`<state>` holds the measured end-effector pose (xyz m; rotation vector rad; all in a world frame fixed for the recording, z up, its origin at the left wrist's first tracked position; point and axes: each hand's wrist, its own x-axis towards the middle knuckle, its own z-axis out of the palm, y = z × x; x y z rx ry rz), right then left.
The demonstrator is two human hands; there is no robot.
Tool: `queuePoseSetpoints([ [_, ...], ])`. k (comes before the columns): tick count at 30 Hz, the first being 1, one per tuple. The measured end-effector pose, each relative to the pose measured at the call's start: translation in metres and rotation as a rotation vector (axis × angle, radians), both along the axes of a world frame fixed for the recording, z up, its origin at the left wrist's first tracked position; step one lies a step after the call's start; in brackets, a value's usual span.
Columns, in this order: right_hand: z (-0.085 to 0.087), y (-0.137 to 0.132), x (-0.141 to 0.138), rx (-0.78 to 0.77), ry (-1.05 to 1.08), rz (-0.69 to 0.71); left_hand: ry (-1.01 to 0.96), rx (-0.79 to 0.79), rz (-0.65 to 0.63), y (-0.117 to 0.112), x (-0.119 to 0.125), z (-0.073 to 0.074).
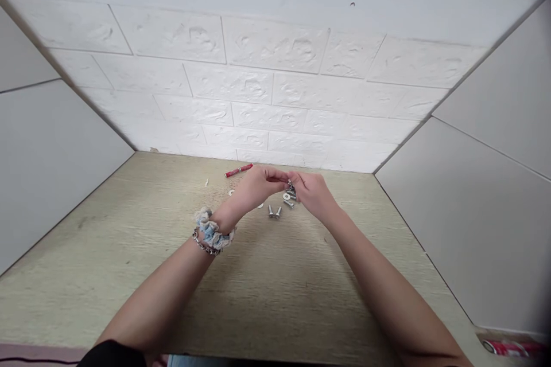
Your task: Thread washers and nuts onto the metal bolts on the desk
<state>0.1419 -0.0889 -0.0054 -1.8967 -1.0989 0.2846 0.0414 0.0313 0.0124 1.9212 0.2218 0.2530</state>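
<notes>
My left hand (258, 188) and my right hand (314, 194) meet fingertip to fingertip over the table. Both are closed in a pinch around a small shiny metal fastener (290, 184); fingers hide most of it, so its exact kind does not show. Just below lie loose bolts: one bolt (271, 211) and a second bolt (278, 213) side by side, another bolt (288, 204) farther right. A flat washer (286, 197) rests near the right fingers. Part of another washer (260, 206) shows beside my left hand, and one more (231, 192) sits left of it.
A red pen-like stick (239, 170) lies behind my left hand on the wooden tabletop (267, 281). White brick-patterned wall (249, 92) closes off the back, with pale panels at both sides. A red cylindrical object (512, 347) is at the lower right corner.
</notes>
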Motion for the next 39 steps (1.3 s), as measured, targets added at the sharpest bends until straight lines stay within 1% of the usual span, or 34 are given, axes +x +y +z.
queuePoseSetpoints([
  [2,-0.009,0.007,-0.002,0.090,0.289,-0.057,-0.003,-0.058,-0.025,-0.001,0.003,-0.007],
  [3,-0.013,0.010,-0.002,0.113,0.390,-0.061,-0.002,-0.084,-0.043,-0.002,0.005,-0.010],
  [5,-0.018,0.015,-0.002,0.123,0.498,-0.066,-0.006,-0.109,-0.091,-0.003,0.007,-0.014],
  [8,-0.017,0.017,-0.001,0.078,0.536,-0.095,-0.006,-0.057,-0.101,-0.005,0.008,-0.016],
  [11,-0.014,0.014,0.002,0.039,0.509,-0.128,0.026,0.033,-0.049,-0.006,0.008,-0.017],
  [14,-0.013,0.012,0.005,0.044,0.494,-0.159,0.057,0.030,-0.019,-0.007,0.009,-0.021],
  [16,-0.013,0.011,0.009,0.085,0.532,-0.168,0.051,-0.055,-0.017,-0.007,0.011,-0.025],
  [17,-0.012,0.010,0.010,0.112,0.556,-0.163,0.041,-0.125,-0.019,-0.007,0.012,-0.026],
  [19,-0.009,0.009,0.013,0.164,0.587,-0.123,0.016,-0.323,-0.016,-0.007,0.013,-0.029],
  [21,-0.003,0.007,0.015,0.199,0.586,-0.048,-0.009,-0.573,-0.010,-0.007,0.014,-0.032],
  [24,0.008,0.000,0.015,0.170,0.495,0.081,-0.027,-0.932,-0.014,-0.007,0.014,-0.035],
  [26,0.014,-0.004,0.014,0.118,0.362,0.125,-0.026,-1.094,-0.015,-0.007,0.015,-0.038],
  [27,0.017,-0.006,0.013,0.097,0.288,0.131,-0.024,-1.147,-0.010,-0.007,0.015,-0.039],
  [29,0.019,-0.009,0.012,0.066,0.161,0.133,-0.010,-1.199,0.003,-0.006,0.016,-0.041],
  [31,0.019,-0.011,0.013,0.043,0.100,0.132,0.013,-1.217,0.019,-0.006,0.017,-0.042],
  [33,0.018,-0.011,0.015,0.024,0.104,0.145,0.040,-1.226,0.033,-0.006,0.017,-0.043],
  [35,0.017,-0.012,0.018,0.014,0.153,0.182,0.059,-1.235,0.040,-0.006,0.017,-0.043],
  [37,0.017,-0.014,0.021,0.009,0.207,0.229,0.066,-1.242,0.032,-0.005,0.016,-0.043],
  [39,0.017,-0.015,0.023,0.002,0.226,0.246,0.065,-1.245,0.011,-0.004,0.016,-0.043],
])
